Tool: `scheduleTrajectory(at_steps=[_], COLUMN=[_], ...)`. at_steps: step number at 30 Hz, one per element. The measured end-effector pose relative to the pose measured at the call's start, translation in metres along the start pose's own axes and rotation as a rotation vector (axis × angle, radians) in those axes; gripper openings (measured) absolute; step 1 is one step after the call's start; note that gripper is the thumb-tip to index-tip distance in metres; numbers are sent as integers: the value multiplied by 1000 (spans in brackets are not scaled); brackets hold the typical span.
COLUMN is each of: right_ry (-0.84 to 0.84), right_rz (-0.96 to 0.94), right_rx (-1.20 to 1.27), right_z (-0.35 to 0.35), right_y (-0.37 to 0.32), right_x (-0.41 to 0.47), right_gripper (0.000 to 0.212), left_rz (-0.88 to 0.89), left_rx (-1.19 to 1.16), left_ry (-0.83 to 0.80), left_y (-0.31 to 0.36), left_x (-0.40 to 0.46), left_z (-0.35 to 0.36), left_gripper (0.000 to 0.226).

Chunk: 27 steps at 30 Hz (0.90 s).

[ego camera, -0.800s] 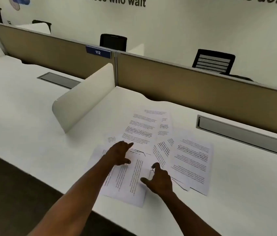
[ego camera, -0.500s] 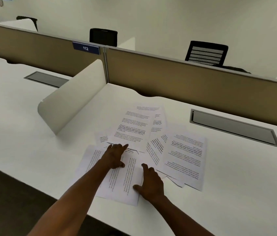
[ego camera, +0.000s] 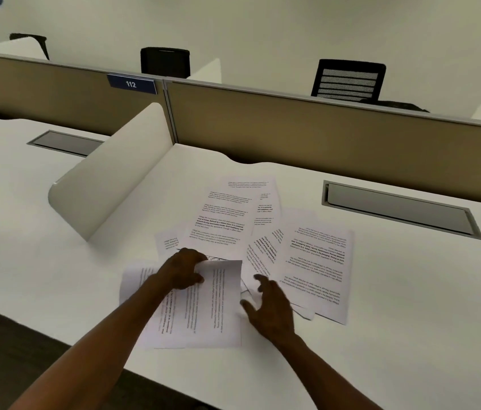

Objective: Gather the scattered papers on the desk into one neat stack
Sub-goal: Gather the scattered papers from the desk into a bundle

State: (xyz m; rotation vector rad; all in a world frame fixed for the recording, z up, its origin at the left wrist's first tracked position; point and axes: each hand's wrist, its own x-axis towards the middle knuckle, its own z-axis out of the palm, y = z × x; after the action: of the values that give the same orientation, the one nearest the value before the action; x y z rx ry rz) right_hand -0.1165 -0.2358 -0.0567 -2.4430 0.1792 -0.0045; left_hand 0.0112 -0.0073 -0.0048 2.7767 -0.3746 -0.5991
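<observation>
Several printed white sheets lie overlapping on the white desk (ego camera: 410, 306). My left hand (ego camera: 183, 272) pinches the far edge of the nearest sheet (ego camera: 212, 309), whose far end curls up off the desk. My right hand (ego camera: 268, 306) hovers just right of that sheet with fingers spread, holding nothing. A long sheet (ego camera: 224, 223) lies beyond my left hand, with another sheet (ego camera: 262, 196) under it. To the right rests a wide sheet (ego camera: 319, 267) over a slanted sheet (ego camera: 262, 253).
A curved white divider (ego camera: 109, 176) stands on the desk to the left of the papers. A tan partition (ego camera: 322, 131) runs along the back. Grey cable hatches (ego camera: 398, 210) sit right and far left. Black chairs (ego camera: 348, 81) stand behind the partition.
My left hand has closed on the nearest sheet's far edge and lifted it into a curl. My right hand has come off the paper and spread its fingers.
</observation>
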Motion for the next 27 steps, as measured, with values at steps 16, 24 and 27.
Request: scheduleTrajectory(at_steps=[16, 24, 27], right_ry=[39, 78, -40], right_rz=[-182, -261, -163], right_rx=[-532, -128, 93], right_z=[-48, -53, -43], right_y=[59, 20, -8], right_x=[20, 19, 14], right_gripper=[44, 57, 55], left_rz=[-503, -603, -527], left_rx=[-1160, -1165, -1153], left_ry=[172, 404, 454], left_y=[-44, -34, -30], left_x=[-45, -74, -84], left_z=[9, 72, 78], left_gripper=[50, 51, 67])
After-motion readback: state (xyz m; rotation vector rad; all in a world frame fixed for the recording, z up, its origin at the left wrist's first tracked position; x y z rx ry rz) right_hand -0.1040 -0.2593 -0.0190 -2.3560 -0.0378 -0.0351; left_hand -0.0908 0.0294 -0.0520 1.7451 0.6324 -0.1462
